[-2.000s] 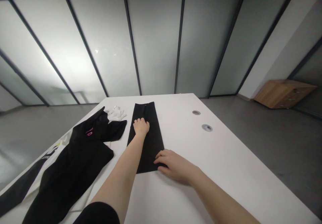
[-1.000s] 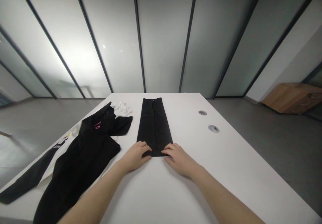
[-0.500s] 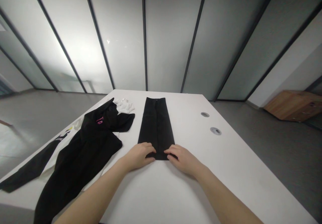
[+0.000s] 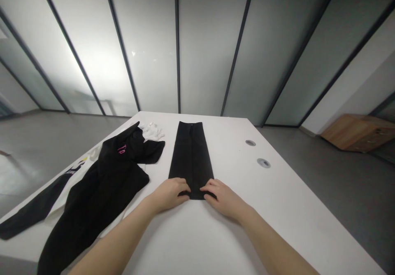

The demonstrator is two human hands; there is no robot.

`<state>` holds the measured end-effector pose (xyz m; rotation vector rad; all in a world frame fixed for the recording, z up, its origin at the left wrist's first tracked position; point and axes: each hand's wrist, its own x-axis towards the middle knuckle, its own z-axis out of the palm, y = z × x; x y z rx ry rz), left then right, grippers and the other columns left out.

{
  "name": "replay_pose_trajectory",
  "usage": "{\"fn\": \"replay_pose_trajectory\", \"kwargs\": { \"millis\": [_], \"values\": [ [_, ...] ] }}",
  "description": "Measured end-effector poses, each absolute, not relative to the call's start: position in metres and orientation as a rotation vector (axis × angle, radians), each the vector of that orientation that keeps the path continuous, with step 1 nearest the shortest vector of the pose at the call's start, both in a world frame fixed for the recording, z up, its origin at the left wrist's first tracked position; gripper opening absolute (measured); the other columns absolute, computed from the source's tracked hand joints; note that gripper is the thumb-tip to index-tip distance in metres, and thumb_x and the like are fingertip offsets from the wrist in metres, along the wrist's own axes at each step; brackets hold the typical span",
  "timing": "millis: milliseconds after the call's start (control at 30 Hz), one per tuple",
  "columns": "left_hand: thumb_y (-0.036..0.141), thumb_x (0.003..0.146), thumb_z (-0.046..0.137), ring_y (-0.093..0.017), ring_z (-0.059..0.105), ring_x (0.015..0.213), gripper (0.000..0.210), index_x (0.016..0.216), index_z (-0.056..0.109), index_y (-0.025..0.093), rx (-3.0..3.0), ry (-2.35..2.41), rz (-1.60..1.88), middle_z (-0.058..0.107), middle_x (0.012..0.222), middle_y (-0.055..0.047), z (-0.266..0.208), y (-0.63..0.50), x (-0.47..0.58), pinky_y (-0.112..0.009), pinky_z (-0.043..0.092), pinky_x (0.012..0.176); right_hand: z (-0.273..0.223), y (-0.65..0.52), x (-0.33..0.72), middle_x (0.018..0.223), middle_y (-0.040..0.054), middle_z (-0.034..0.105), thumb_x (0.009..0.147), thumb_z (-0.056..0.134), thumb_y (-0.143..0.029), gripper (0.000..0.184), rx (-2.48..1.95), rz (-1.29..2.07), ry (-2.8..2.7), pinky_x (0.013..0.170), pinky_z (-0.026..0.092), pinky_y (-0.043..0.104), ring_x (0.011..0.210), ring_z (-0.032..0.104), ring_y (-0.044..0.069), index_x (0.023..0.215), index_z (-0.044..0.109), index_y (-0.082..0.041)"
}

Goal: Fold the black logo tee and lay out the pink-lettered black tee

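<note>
Take the black top [image 4: 105,184] as landmark: the black cloth [image 4: 191,155] lies flat on the table [image 4: 191,242] to its right, apart from it, long axis running away from you. Your left hand [image 4: 170,192], nearer the top, and your right hand [image 4: 224,197], farther from it, both touch the cloth's near end, fingers bent over the corners; whether they pinch the fabric cannot be told
</note>
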<state>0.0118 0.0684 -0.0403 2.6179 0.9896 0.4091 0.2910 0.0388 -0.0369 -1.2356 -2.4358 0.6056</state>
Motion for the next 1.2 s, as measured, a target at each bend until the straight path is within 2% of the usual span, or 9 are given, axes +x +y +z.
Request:
{"fn": "replay_pose_trajectory", "kwargs": {
  "millis": [333,467,600,767,933,1067,1200],
  "values": [
    [0.025,0.092,0.071,-0.022,0.072,0.098,0.019,0.11,0.077,0.027,2.557,0.915,0.441,0.077,0.106,-0.002,-0.043,0.068,0.009,-0.032,0.052,0.085,-0.034,0.037,0.29,0.115,0.0073,0.077,0.103,0.057,-0.026,0.03,-1.23,0.614,-2.44,0.096,0.054,0.035,0.104,0.07,0.023,0.125,0.077,-0.024],
    [0.031,0.089,0.077,-0.021,0.071,0.093,0.021,0.11,0.076,0.027,2.544,0.905,0.435,0.078,0.103,-0.001,-0.041,0.065,0.007,-0.032,0.051,0.081,-0.034,0.037,0.29,0.119,0.0059,0.079,0.103,0.056,-0.027,0.03,-1.237,0.633,-2.413,0.097,0.054,0.036,0.105,0.072,0.023,0.125,0.078,-0.025],
    [0.038,0.092,0.077,-0.02,0.069,0.086,0.017,0.105,0.076,0.026,2.522,0.952,0.486,0.077,0.095,-0.001,-0.041,0.065,0.008,-0.032,0.05,0.076,-0.033,0.037,0.29,0.113,0.0059,0.079,0.103,0.056,-0.024,0.028,-1.183,0.598,-2.387,0.097,0.054,0.036,0.104,0.071,0.022,0.121,0.078,-0.024],
    [0.035,0.102,0.064,-0.023,0.065,0.1,0.016,0.107,0.076,0.025,2.582,1.008,0.654,0.075,0.103,-0.006,-0.045,0.073,0.012,-0.037,0.051,0.09,-0.037,0.037,0.289,0.123,0.008,0.074,0.102,0.058,-0.021,0.028,-1.134,0.552,-2.336,0.106,0.053,0.038,0.116,0.067,0.023,0.123,0.077,-0.024],
    [0.036,0.099,0.069,-0.025,0.065,0.104,0.02,0.115,0.076,0.026,2.637,1.04,0.62,0.072,0.108,-0.007,-0.05,0.076,0.012,-0.04,0.051,0.094,-0.042,0.038,0.289,0.137,0.0099,0.069,0.104,0.057,-0.023,0.033,-1.138,0.56,-2.416,0.114,0.049,0.042,0.127,0.063,0.024,0.131,0.075,-0.024],
    [0.041,0.097,0.071,-0.025,0.068,0.102,0.023,0.114,0.076,0.026,2.631,0.934,0.52,0.074,0.107,-0.006,-0.049,0.072,0.011,-0.038,0.051,0.092,-0.039,0.036,0.288,0.129,0.0105,0.072,0.103,0.058,-0.024,0.033,-1.162,0.542,-2.476,0.108,0.052,0.04,0.119,0.065,0.025,0.131,0.076,-0.022],
    [0.047,0.1,0.065,-0.021,0.07,0.084,0.025,0.099,0.078,0.025,2.571,0.88,0.394,0.077,0.091,-0.003,-0.049,0.07,0.013,-0.032,0.051,0.078,-0.03,0.032,0.286,0.119,0.007,0.078,0.105,0.056,-0.026,0.033,-1.12,0.634,-2.506,0.1,0.054,0.038,0.108,0.069,0.023,0.131,0.075,-0.024]
  ]
}}
